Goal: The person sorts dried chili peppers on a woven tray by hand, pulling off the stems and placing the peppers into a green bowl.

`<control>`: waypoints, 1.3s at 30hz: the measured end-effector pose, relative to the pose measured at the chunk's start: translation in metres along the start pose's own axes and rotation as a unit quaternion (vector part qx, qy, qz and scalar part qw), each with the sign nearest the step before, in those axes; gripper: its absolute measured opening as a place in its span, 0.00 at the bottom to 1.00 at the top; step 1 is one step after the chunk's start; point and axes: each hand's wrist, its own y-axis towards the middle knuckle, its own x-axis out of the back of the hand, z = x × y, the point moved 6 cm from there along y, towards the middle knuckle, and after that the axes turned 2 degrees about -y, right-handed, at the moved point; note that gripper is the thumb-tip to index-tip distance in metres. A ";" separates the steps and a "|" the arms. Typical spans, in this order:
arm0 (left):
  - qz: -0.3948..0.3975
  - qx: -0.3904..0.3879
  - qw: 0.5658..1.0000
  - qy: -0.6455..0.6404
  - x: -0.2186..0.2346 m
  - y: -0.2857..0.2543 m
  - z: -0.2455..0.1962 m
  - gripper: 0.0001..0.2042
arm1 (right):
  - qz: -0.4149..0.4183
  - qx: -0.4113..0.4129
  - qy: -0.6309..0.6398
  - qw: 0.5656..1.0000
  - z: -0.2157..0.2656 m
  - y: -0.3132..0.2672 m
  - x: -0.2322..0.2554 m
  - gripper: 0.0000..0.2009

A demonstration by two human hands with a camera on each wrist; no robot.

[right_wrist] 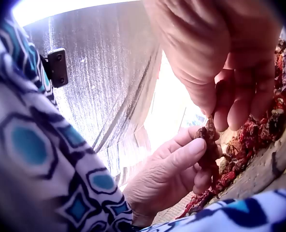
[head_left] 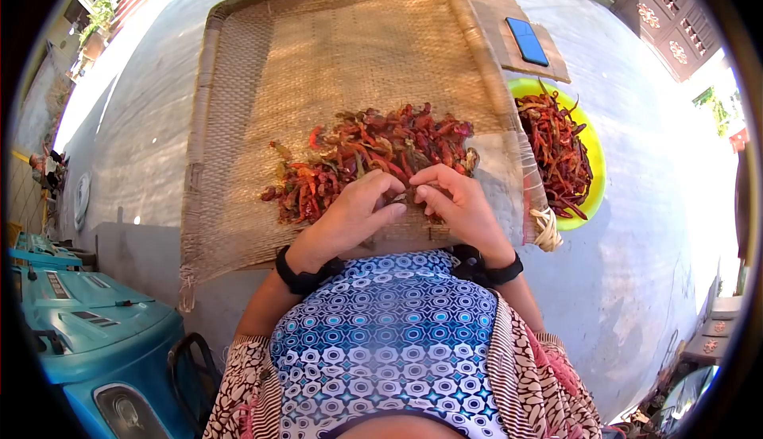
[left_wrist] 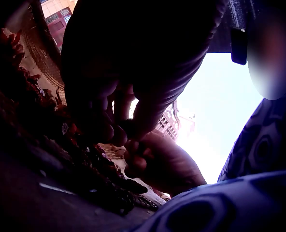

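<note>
Centre of head view: left hand (head_left: 356,207) and right hand (head_left: 461,208) pinch one dark shrivelled pepper (right_wrist: 208,152); red pepper pile (head_left: 373,143) just above; yellow basin (head_left: 598,167), right.

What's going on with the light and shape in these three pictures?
Head view: edges curve, corners black, sunlit pale grey ground glares white; left wrist view: bare left hand almost a silhouette against white glare; right wrist view: brighter, the wrinkled dark-red chilli fairly clear.

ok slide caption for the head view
Left hand and right hand work at red peppers on a woven tray.
</note>
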 end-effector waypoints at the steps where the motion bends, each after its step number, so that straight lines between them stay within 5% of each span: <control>1: -0.008 0.001 1.000 0.002 0.001 0.000 -0.001 0.10 | -0.025 -0.006 0.007 1.000 0.002 -0.001 0.006 0.08; 9: -0.037 0.012 0.999 -0.029 0.007 0.000 -0.004 0.09 | -0.339 0.146 -0.026 0.929 0.008 -0.009 0.099 0.11; 10: -0.039 0.011 0.999 -0.034 0.007 0.000 -0.005 0.09 | -0.406 0.164 -0.199 0.876 0.018 -0.017 0.109 0.11; 12: -0.030 0.005 0.998 -0.064 0.006 0.000 -0.005 0.08 | -0.494 0.184 -0.517 0.674 0.039 -0.028 0.109 0.12; 15: -0.010 0.013 0.994 -0.104 0.003 0.000 -0.003 0.08 | -0.424 0.158 -0.204 0.868 0.000 -0.021 0.116 0.13; 19: 0.013 0.020 0.994 -0.110 0.001 -0.001 0.000 0.08 | -0.186 0.022 0.041 0.981 -0.001 -0.006 0.045 0.13; 20: 0.014 0.019 0.991 -0.133 0.000 -0.001 0.001 0.08 | -0.123 0.005 0.054 0.991 0.001 -0.003 0.027 0.13; 23: 0.019 0.019 0.984 -0.174 -0.001 -0.003 0.006 0.08 | 0.013 0.140 -0.088 0.986 0.023 -0.001 -0.009 0.15; 26: 0.023 0.020 0.983 -0.183 -0.001 -0.004 0.010 0.08 | 0.054 0.057 0.024 0.997 0.008 0.003 -0.016 0.16; 32: 0.022 0.009 0.985 -0.173 -0.001 -0.004 0.007 0.07 | 0.080 0.078 -0.123 0.986 0.001 0.004 -0.019 0.13; 39: -0.006 0.005 0.982 -0.188 0.004 -0.005 0.005 0.07 | 0.063 0.040 -0.083 0.994 0.005 0.007 -0.017 0.09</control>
